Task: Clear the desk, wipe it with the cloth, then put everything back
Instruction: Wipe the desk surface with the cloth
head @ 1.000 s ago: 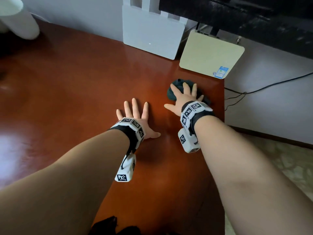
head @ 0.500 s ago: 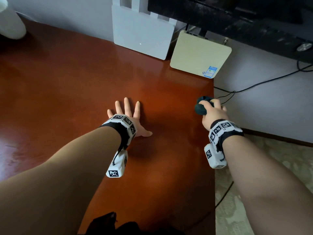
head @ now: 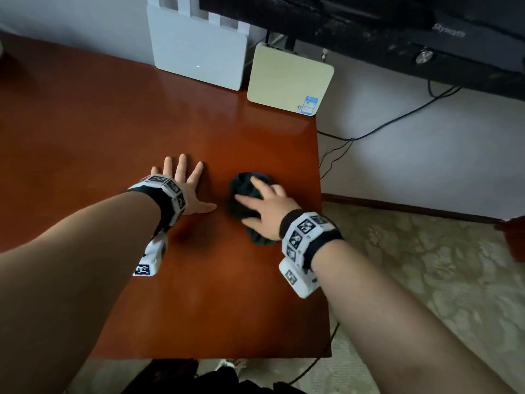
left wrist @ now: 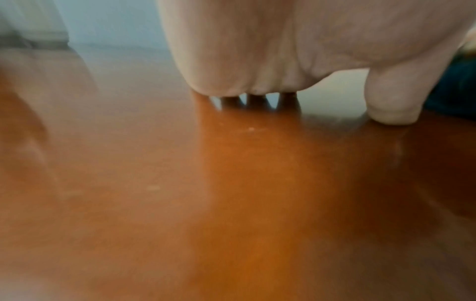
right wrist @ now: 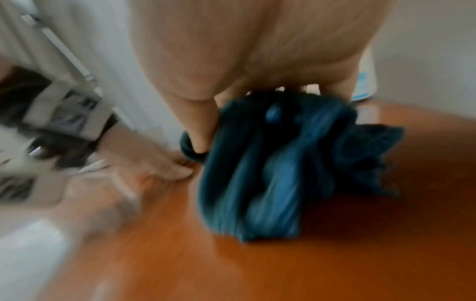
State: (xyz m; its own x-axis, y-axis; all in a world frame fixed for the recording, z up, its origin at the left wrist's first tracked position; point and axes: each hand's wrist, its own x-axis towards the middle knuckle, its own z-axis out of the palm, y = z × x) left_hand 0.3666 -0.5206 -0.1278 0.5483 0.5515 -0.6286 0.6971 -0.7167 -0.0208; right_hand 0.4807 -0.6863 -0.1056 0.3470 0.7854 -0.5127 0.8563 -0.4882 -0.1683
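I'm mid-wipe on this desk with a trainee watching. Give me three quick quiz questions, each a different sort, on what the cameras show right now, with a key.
1. True or false: the left hand lies flat on the desk with its fingers spread.
2. Multiple choice: the dark blue cloth is A) bunched under the right hand on the desk, B) hanging off the desk's edge, C) lying on the floor.
3. Fill in: the two flat boxes at the desk's far edge are a white box and a ____ box with a blue sticker.

Key: 1 true; 2 A; 3 beige.
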